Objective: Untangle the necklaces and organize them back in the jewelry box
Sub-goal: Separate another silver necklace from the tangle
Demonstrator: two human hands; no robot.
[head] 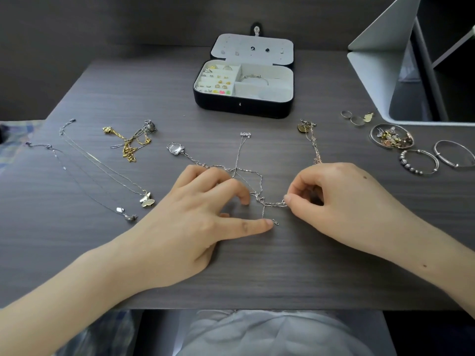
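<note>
A knot of thin silver necklaces (259,197) lies mid-table between my hands. My right hand (341,201) pinches one chain end at the knot's right side. My left hand (205,214) rests flat with fingers spread, its index fingertip pressing beside a small clasp (275,222). From the knot, chains run up to a silver square pendant (176,149), a small word pendant (245,134) and a gold heart pendant (304,128). The open black jewelry box (243,105) stands behind, with rings, earrings and a bangle in its white compartments.
Two laid-out necklaces with a butterfly pendant (147,200) and a silver drop pendant (127,214) lie at left. A gold and silver tangle (132,145) sits behind them. Bangles (453,154), a bead bracelet (417,161), charms and rings lie right. A white stand (380,60) is back right.
</note>
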